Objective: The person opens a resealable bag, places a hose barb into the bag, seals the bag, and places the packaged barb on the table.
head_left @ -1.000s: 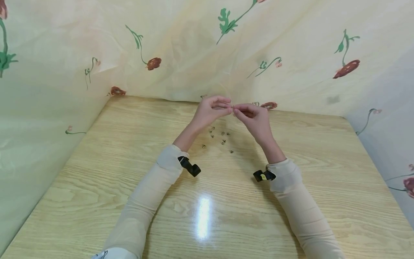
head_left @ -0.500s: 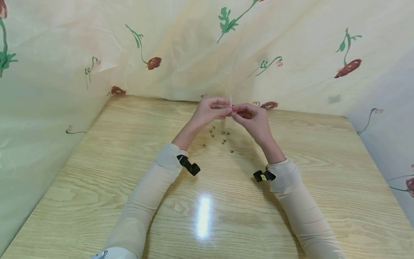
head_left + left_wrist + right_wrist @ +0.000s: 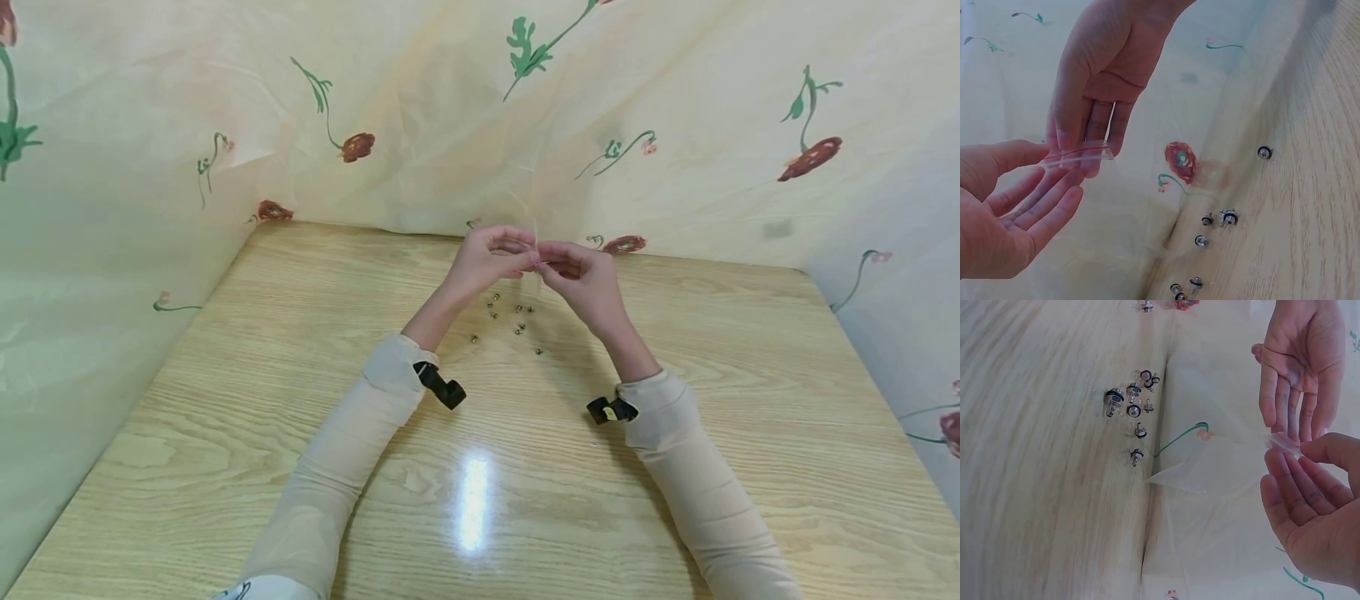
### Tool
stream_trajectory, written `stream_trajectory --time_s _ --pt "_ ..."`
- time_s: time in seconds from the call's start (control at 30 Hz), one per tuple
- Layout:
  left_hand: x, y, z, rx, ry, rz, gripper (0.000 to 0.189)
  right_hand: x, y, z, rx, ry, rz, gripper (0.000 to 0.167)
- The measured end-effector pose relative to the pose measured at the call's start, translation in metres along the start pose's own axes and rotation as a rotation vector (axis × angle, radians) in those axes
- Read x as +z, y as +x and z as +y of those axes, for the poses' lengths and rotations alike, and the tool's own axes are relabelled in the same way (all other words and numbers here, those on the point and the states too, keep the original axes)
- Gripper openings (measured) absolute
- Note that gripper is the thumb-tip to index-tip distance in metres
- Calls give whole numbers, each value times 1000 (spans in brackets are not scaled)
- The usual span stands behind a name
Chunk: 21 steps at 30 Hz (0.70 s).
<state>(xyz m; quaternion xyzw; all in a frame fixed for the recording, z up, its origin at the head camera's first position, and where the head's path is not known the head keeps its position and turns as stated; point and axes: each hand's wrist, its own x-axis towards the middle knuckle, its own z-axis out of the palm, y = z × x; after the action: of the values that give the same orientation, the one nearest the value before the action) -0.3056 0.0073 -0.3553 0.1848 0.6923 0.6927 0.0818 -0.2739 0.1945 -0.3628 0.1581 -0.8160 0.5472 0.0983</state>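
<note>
Between the fingertips of both hands is a small clear zip-lock bag (image 3: 1079,154) with a red line along its top; only a thin pale edge of it shows in the head view. My left hand (image 3: 482,257) pinches one side of it between thumb and forefinger. From the other side my right hand (image 3: 588,283) pinches it too, thumb against the fingers. The two hands meet over the far part of the table. Below them lie several small metal fittings (image 3: 519,309) with black rings, loosely scattered. What the bag contains cannot be made out.
The wood-grain table (image 3: 225,375) ends at the back and left against a pale flowered sheet (image 3: 450,100). A black camera mount sits on each wrist, the left mount (image 3: 442,387) and the right mount (image 3: 611,408). A bright reflection lies mid-table.
My hands have drawn slightly closer together at the bag, the right one shifting a little left and down. The bag's thin edge above the fingers now stands more upright. The fittings stay put.
</note>
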Motion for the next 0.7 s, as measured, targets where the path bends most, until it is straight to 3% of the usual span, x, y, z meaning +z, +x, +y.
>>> stream_trajectory --time_s 0.23,0.7 --pt "2 0 -3 20 10 17 28 2 0 0 0 -31 8 30" --pt "5 -1 -2 -12 37 53 24 5 0 -4 -5 -101 20 28"
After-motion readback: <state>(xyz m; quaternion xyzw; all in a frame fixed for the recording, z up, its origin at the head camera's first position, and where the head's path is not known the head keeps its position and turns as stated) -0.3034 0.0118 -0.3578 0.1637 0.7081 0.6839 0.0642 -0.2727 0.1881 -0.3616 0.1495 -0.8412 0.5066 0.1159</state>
